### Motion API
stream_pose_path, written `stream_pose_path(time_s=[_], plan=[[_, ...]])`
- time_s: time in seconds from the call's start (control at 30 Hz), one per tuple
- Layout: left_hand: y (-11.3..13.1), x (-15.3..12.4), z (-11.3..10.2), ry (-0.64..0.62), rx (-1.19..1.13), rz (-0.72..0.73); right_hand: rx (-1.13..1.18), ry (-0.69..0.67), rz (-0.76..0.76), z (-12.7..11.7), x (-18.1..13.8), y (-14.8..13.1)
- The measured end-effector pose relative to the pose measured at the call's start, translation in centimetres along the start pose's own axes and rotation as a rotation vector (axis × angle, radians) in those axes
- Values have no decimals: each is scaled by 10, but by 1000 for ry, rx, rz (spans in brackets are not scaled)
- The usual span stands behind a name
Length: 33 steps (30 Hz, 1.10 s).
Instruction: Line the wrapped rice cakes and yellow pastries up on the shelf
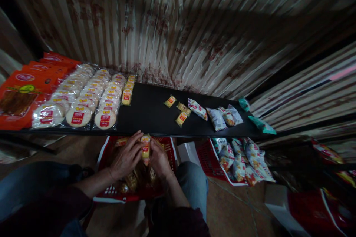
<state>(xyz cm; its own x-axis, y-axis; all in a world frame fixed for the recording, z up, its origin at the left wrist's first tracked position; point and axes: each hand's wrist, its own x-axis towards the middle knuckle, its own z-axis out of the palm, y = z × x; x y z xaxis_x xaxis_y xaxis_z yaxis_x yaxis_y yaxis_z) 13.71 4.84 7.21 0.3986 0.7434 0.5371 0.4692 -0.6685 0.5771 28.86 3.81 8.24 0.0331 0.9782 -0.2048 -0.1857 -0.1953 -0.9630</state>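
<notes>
My left hand [127,156] and my right hand [160,158] are closed on a small yellow snack packet [145,147] with a red and white label. They hold it upright between them at the front edge of the black shelf [147,113], above a red basket [102,154] with a white rim. Gold-wrapped packets [132,181] lie in that basket, partly hidden by my hands and wrists. On the shelf, a row of similar yellow packets [127,95] stands to the left, and loose yellow packets [181,118] lie right of the middle.
Rows of round rice cracker packs [78,116] and orange snack bags [20,90] fill the shelf's left end. White snack bags [216,119] and green bags [262,124] lie toward its right. A second red basket [207,161] of bags stands below. Striped curtain [178,26] hangs behind.
</notes>
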Motion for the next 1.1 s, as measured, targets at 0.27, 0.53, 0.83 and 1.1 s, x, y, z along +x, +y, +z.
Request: stream_pose_path(time_s=[0.27,0.53,0.83,1.1], plan=[[0,10,-1,116,-11,-40,400,-105,90,7,-3,-11],[8,20,-4,145,-132,-254,321,-30,29,12,1,-19],[11,42,-6,179,-351,-379,235,-11,-81,19,12,-30],[8,59,5,291,-444,-531,177,57,-119,26,25,-43]])
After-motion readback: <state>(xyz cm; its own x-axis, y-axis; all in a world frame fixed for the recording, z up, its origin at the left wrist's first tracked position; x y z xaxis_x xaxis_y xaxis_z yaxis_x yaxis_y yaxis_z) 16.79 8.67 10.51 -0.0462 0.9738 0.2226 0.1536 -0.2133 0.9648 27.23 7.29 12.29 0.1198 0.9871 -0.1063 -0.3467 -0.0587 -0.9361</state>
